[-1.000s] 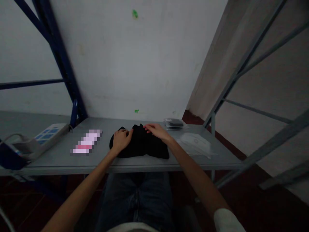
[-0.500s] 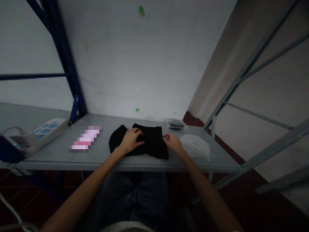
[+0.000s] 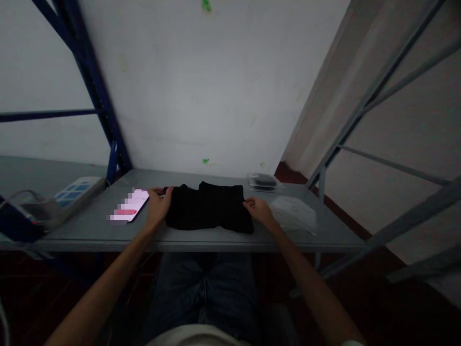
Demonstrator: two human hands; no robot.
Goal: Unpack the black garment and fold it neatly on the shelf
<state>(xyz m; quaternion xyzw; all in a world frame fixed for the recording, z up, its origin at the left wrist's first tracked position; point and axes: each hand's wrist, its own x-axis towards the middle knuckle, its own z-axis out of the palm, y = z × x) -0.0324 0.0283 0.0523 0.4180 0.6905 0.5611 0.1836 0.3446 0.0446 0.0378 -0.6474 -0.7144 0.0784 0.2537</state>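
A black cloth [image 3: 205, 207] lies spread flat across the middle of the tabletop [image 3: 333, 233], closer to the near edge than to its two sides, with the left hand [image 3: 157, 205] touching its left end, though whether those fingers grip it I cannot tell. The right hand [image 3: 258, 210] pinches the cloth's right edge between closed fingertips. A phone [image 3: 137, 204] lies toward the tabletop's left edge, while a clear bag [image 3: 295, 214] and a dark packet [image 3: 262, 180] lie on the right, the packet by the far edge.
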